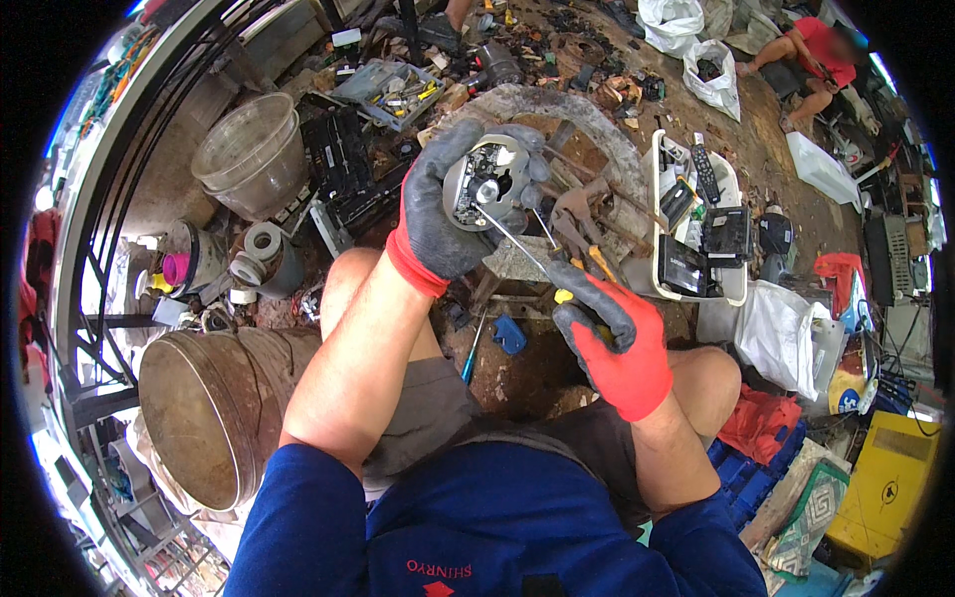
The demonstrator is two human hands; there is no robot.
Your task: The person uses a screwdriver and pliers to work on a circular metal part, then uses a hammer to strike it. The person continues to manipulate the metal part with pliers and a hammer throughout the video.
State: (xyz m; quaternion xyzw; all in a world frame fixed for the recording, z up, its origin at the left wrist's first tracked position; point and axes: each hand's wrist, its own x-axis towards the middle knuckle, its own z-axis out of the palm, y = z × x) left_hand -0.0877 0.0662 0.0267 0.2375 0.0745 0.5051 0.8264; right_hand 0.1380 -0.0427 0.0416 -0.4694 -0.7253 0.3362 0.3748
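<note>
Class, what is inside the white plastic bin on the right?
In the white plastic bin lie a black remote control and several black plastic casings. Whatever lies beneath them is covered and cannot be seen.

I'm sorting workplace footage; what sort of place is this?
Probably an informal scrap or salvage yard: a white rectangular plastic bin holds black electronic parts, loose dark debris litters the brown dirt ground, and the left hand, in a grey-and-red glove, holds a round silver-coloured part with its insides exposed.
</note>
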